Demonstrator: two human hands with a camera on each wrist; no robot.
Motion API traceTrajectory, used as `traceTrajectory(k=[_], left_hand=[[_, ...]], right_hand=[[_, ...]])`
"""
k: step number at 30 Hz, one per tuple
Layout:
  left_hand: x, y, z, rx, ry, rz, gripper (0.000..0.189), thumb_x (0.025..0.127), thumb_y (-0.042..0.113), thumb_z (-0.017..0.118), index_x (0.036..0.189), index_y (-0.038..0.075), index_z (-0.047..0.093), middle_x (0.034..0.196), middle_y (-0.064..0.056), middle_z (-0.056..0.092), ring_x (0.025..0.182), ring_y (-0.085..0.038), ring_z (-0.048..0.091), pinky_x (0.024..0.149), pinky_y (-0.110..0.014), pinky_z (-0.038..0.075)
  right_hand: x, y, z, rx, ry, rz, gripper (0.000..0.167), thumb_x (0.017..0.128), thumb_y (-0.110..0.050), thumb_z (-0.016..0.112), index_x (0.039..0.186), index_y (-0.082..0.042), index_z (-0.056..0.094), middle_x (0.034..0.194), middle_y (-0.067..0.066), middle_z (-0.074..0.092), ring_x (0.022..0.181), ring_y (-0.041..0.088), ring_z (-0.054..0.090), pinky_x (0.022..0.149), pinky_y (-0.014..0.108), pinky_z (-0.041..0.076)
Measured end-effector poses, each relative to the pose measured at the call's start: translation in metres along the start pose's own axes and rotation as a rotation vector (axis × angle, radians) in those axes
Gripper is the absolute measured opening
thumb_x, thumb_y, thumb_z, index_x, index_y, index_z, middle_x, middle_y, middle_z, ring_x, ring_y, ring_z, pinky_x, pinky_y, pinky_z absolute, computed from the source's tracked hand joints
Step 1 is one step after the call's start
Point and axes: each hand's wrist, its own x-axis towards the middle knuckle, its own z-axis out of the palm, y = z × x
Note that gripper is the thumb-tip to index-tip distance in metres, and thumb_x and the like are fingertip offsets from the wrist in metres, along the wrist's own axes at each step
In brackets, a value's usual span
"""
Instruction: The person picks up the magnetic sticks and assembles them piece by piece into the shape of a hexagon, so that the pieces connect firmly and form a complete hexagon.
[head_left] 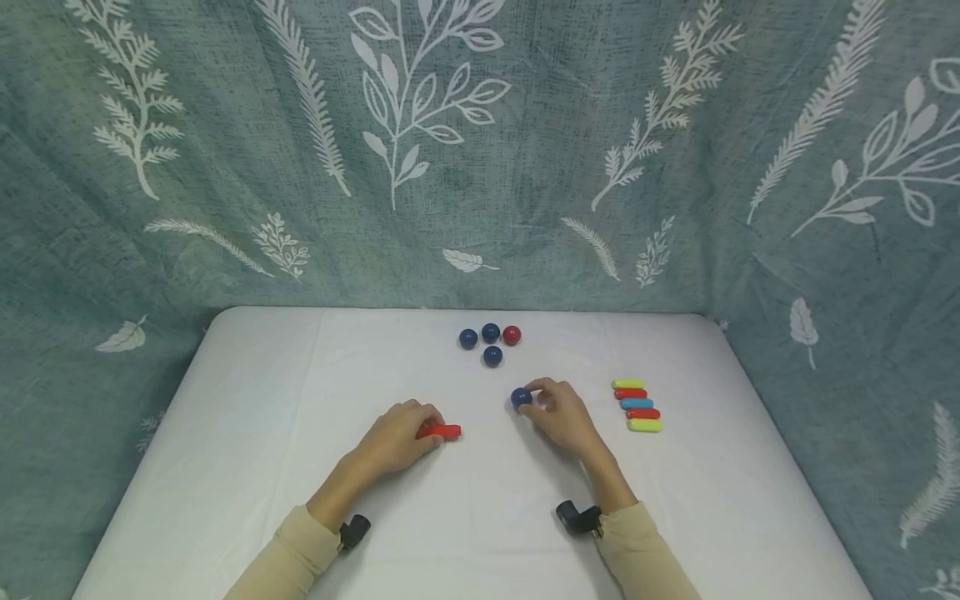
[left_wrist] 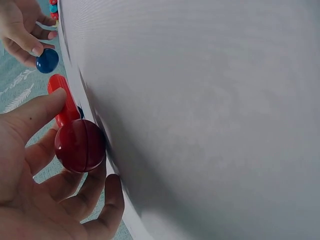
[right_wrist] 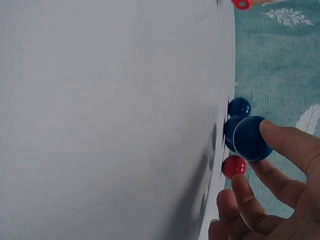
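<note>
Pinching a dark blue ball (head_left: 521, 397) at its sides, the right hand (head_left: 561, 417) holds it on the white table (head_left: 262, 467); the left hand (head_left: 397, 439) curls round a red capsule-shaped stick (head_left: 442, 431). Both look hard, glossy, light and probably slippery, the ball prone to rolling. Whether a joint or magnet sits at the stick's end is hard to make out. Four balls (head_left: 491, 342) and five coloured sticks (head_left: 637, 405) lie beyond.

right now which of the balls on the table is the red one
The red ball at the right end of the far cluster; the three balls beside it are dark blue, as is the one the right hand holds.
</note>
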Motion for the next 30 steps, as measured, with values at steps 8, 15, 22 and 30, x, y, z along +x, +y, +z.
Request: traceTrajectory(k=[8, 15, 22, 30], left_hand=[[0.000, -0.001, 0.001, 0.005, 0.005, 0.011, 0.024, 0.091, 0.022, 0.076, 0.112, 0.014, 0.069, 0.095, 0.002, 0.061, 0.083, -0.015, 0.052, 0.077, -0.037, 0.046], [0.000, 0.000, 0.001, 0.011, 0.007, -0.008, 0.023, 0.090, 0.023, 0.076, 0.111, 0.016, 0.069, 0.095, 0.003, 0.061, 0.083, -0.015, 0.052, 0.077, -0.037, 0.046], [0.000, 0.000, 0.001, 0.006, 0.005, -0.006, 0.024, 0.091, 0.024, 0.076, 0.112, 0.016, 0.069, 0.094, 0.003, 0.060, 0.083, -0.014, 0.052, 0.076, -0.037, 0.046], [0.000, 0.000, 0.001, 0.012, 0.001, 0.005, 0.024, 0.089, 0.024, 0.077, 0.111, 0.015, 0.070, 0.092, 0.003, 0.059, 0.081, -0.015, 0.052, 0.073, -0.038, 0.046]], right_hand=[[-0.010, -0.012, 0.018, 0.032, -0.039, -0.032, 0.035, 0.088, -0.025, 0.077, 0.119, -0.013, 0.066, 0.101, 0.007, 0.059, 0.088, 0.022, 0.055, 0.071, 0.036, 0.047], [-0.016, -0.024, 0.033, 0.048, -0.101, -0.097, 0.032, 0.088, -0.027, 0.077, 0.115, -0.014, 0.067, 0.102, 0.006, 0.060, 0.086, 0.021, 0.054, 0.070, 0.036, 0.047], [-0.020, -0.031, 0.044, 0.031, -0.136, -0.149, 0.031, 0.087, -0.027, 0.077, 0.114, -0.014, 0.067, 0.101, 0.006, 0.059, 0.083, 0.019, 0.052, 0.067, 0.035, 0.045], [-0.024, -0.040, 0.049, 0.005, -0.155, -0.183, 0.031, 0.087, -0.028, 0.077, 0.112, -0.012, 0.067, 0.101, 0.008, 0.059, 0.080, 0.018, 0.050, 0.066, 0.034, 0.045]])
